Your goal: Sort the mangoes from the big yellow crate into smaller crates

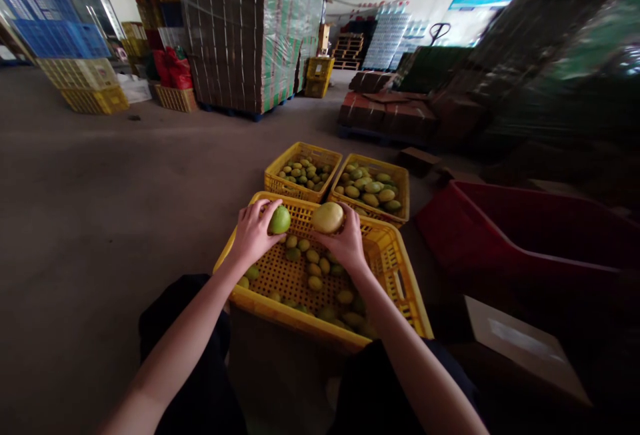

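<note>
My left hand [253, 229] is closed round a green fruit [280, 220], held above the near yellow crate [400, 281]. My right hand [345, 243] grips a larger yellowish fruit [328, 217] just beside it, over the crate's far rim. Several small green and yellow fruits lie on the bottom of this crate. Beyond it stand two smaller yellow crates side by side: the left one [280, 171] holds small green fruits, the right one [403, 185] larger ones. My knees in dark trousers frame the near crate.
A red tub [500, 235] lies to the right, a flat cardboard piece [525, 348] in front of it. Wrapped pallet stacks [245, 28] rise behind, with yellow crates [85, 85] at far left and low cardboard boxes [385, 111] at back right. Bare concrete floor spreads left.
</note>
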The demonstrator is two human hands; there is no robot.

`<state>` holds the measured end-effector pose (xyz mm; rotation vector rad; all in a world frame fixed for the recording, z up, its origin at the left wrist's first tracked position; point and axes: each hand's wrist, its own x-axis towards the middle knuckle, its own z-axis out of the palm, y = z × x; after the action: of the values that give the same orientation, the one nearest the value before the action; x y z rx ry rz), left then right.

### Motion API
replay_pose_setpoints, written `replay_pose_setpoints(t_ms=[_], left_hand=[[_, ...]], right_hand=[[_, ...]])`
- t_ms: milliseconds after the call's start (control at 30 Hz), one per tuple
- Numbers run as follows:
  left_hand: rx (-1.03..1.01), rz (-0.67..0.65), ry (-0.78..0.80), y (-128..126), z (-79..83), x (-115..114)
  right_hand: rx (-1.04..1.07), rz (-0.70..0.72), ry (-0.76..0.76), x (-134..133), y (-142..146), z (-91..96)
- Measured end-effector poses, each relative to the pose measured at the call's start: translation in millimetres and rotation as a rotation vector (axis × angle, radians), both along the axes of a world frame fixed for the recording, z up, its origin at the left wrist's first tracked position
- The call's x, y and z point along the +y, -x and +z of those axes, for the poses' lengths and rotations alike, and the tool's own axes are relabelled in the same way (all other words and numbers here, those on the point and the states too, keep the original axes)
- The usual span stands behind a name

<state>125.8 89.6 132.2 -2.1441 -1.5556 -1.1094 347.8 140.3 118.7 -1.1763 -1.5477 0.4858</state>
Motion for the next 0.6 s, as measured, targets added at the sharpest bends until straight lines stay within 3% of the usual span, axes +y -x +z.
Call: replay_pose_setpoints(t_ms=[267, 433, 600], left_hand=[[-0.018, -0.085, -0.069, -9.1, 7.1, -1.4], [-0.047, -0.152, -0.097, -14.3, 1.4, -0.7], [-0.131, -0.124, -0.123, -17.4, -2.4, -0.2]], right_hand=[[-0.056, -0.029, -0.025, -21.0, -18.5, 11.9], [-0.129, -0.041, -0.019, -31.2, -25.0, 16.6], [-0.147, -0.065, -0.093, -32.3, -28.9, 17.0]])
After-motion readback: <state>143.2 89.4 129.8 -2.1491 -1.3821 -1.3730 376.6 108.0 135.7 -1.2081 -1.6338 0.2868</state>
